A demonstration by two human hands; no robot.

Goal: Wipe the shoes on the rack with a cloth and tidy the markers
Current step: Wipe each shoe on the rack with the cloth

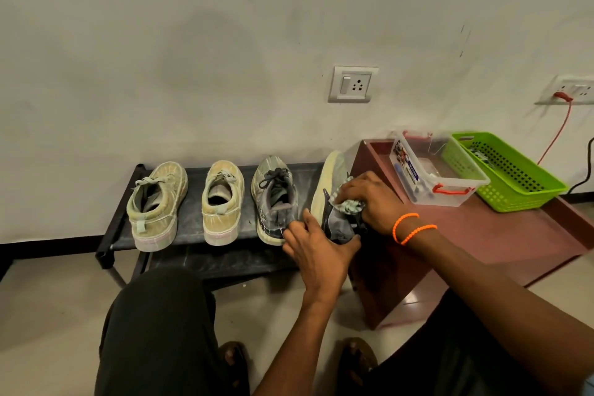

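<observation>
Two pale green canvas shoes (157, 206) (222, 201) and a grey running shoe (274, 199) stand side by side on the black rack (193, 228). The fourth shoe, grey with a pale sole (328, 190), is tipped onto its side at the rack's right end. My left hand (316, 247) grips its heel. My right hand (369, 199) holds a crumpled pale checked cloth (348, 204) and presses it onto that shoe's upper. Markers lie in the clear plastic box (434, 170), only partly visible.
A low maroon table (501, 241) stands right of the rack, carrying the clear box and a green perforated basket (508, 170). A red cable (559, 125) hangs from a wall socket. My knees and sandalled feet fill the foreground.
</observation>
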